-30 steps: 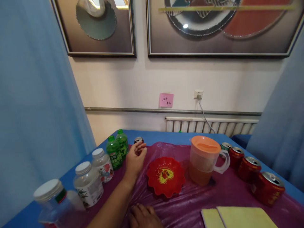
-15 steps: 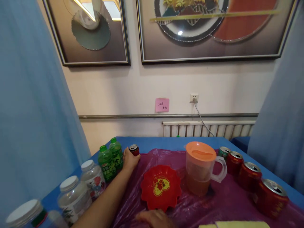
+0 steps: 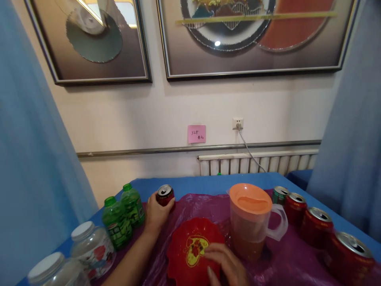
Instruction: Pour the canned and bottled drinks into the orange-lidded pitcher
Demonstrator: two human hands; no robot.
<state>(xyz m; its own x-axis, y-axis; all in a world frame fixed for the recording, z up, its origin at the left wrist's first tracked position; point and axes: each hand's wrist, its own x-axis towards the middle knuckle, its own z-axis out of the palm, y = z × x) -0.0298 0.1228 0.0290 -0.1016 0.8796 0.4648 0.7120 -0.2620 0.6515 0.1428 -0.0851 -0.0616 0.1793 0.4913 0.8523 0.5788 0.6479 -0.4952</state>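
My left hand is closed around a dark red drink can with an opened silver top, at the far side of the table. Over the right part of a red scalloped dish with a yellow design is my right hand. Its fingers are apart and loosely bent, with nothing in them; whether they touch the dish I cannot tell. To the right stands a clear jug with an orange lid and amber liquid. Two green bottles stand just left of my left arm.
Clear jars with white lids line the left edge. Along the right edge runs a row of several cans, one green and the others red. Purple plastic sheeting covers part of the blue table. Behind is a radiator.
My right hand has risen from the near edge to over the red dish. My left hand's fingers now wrap more clearly round the can. The view has shifted slightly.
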